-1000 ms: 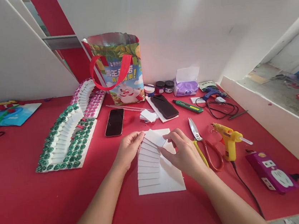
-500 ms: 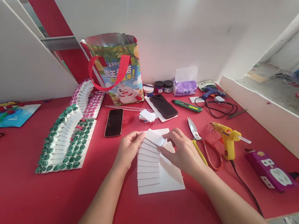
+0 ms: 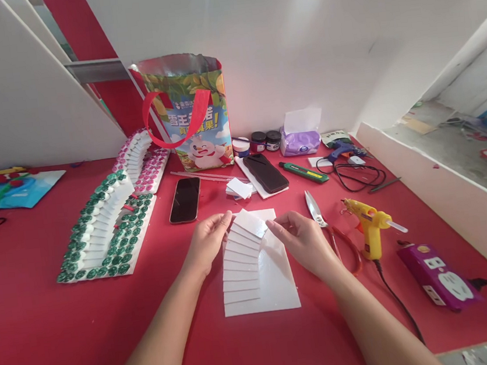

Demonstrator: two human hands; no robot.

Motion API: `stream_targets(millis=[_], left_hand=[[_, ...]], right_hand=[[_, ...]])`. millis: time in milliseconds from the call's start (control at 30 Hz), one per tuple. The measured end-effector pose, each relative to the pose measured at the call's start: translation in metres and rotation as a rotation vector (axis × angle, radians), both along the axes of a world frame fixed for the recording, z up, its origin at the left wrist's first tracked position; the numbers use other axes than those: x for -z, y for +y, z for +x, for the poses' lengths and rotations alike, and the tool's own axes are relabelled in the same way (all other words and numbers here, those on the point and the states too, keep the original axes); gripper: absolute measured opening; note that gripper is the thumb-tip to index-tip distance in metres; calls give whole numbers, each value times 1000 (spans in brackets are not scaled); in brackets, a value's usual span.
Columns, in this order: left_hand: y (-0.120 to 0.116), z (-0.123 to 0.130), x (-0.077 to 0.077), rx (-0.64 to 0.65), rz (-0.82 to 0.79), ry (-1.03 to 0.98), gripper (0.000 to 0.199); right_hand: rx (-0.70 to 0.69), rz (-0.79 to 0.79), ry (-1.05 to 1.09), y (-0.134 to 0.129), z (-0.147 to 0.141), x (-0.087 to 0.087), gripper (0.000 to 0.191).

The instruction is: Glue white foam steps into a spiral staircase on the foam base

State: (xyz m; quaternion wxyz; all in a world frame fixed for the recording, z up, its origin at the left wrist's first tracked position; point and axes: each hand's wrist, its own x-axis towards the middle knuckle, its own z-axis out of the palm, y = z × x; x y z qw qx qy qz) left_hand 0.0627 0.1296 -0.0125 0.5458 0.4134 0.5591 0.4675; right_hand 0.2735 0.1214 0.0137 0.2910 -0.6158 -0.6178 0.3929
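Note:
A white board lies on the red table, with several thin white rectangular pieces overlapping on it in a curved, fanned row of steps. The topmost white piece sits tilted at the far end of the row. My left hand is closed at its left edge, thumb on top. At its right corner, the thumb and forefinger of my right hand are pinched together, and the rest of the fingers curl under. Scissors lie beside my right hand, their handles partly hidden.
A yellow glue gun and a purple power strip are at the right. Behind are loose white cards, two phones, a green cutter, paint jars, tissues and a gift bag. Green-trimmed stair models stand left.
My right hand has shifted slightly right, its fingers drawing back from over the topmost piece to its corner. My left hand has barely moved along the left edge.

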Motion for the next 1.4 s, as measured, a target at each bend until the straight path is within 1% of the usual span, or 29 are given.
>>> stream_targets(millis=[100, 167, 233, 333, 567, 1000, 1400], left_hand=[[0, 1, -2, 13, -1, -20, 45], [1, 2, -3, 17, 1, -29, 46], [1, 3, -3, 19, 1, -35, 45], [2, 4, -3, 33, -8, -54, 43], [2, 6, -5, 13, -60, -68, 44], [2, 6, -6, -9, -75, -80, 41], [2, 7, -5, -14, -82, -101, 43]], right_hand=[[1, -186, 207, 2, -3, 1, 53], [7, -283, 328, 3, -7, 1, 54], [23, -345, 411, 3, -10, 0, 54], [32, -389, 475, 3, -12, -3, 54], [35, -396, 528, 3, -13, -4, 51], [28, -369, 528, 3, -16, 0, 51], [29, -373, 555, 3, -16, 0, 51]])
